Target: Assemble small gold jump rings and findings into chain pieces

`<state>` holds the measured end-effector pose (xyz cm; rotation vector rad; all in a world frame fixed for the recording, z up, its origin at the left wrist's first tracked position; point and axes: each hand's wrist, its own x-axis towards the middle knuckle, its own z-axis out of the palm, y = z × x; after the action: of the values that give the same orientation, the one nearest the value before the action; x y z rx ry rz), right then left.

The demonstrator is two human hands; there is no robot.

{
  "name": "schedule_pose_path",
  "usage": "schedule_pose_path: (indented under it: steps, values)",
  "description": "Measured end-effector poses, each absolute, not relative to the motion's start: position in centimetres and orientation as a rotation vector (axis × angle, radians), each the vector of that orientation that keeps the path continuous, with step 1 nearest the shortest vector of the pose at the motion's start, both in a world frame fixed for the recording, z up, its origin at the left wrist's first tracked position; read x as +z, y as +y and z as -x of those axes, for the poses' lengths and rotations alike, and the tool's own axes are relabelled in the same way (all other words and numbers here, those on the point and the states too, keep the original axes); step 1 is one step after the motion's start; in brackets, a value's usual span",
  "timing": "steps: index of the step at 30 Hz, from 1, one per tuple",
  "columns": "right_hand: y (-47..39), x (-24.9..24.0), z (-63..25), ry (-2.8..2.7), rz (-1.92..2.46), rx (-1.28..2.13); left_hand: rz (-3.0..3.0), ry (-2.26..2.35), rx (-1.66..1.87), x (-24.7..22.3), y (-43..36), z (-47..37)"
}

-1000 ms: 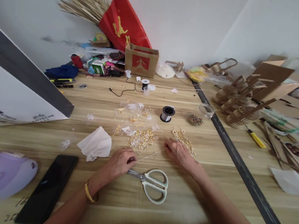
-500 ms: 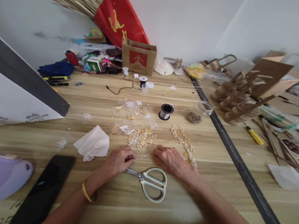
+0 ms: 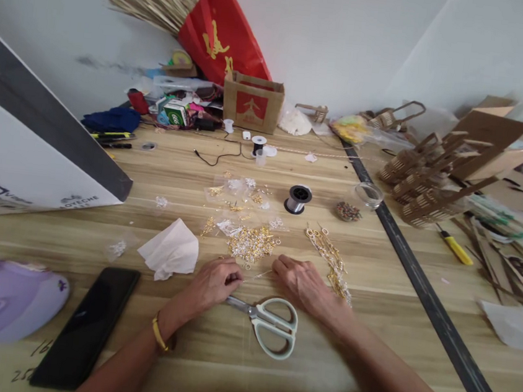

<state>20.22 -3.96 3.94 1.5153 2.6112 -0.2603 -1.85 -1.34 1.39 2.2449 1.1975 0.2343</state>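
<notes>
A thin beaded strand (image 3: 257, 276) stretches between my two hands, low over the wooden table. My left hand (image 3: 215, 283) pinches its left end between thumb and fingers. At the other end, my right hand (image 3: 298, 282) is closed on the strand, its fingertips partly hidden. Scissors with pale green handles (image 3: 276, 327) lie just below, their blade tips beside my left hand. Above the hands sits a pile of gold and clear beads (image 3: 251, 243). Several finished-looking gold and clear bead strands (image 3: 329, 259) lie to the right of my right hand.
A wire spool (image 3: 298, 200) and a jar of mixed beads (image 3: 348, 211) stand farther back. To the left are a white tissue (image 3: 170, 250), a black phone (image 3: 86, 327) and a large white box (image 3: 36, 160). Small bamboo baskets (image 3: 431, 183) and a yellow-handled tool (image 3: 456, 248) are at right.
The whole view has shifted slightly, so things appear a little farther right. Both hands keep hold of the strand in nearly the same pose.
</notes>
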Motion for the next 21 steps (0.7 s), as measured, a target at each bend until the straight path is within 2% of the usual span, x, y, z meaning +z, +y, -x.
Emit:
schedule_pose_path:
  steps: [16,21]
  values:
    - [-0.5,1.2,-19.7,2.746,-1.555,-0.137,-2.236,1.191,0.24,1.4,-1.2,1.9]
    - [-0.8,1.4,-20.3,2.84,-1.621,-0.236,-2.238,1.191,0.235,1.4,-1.2,1.9]
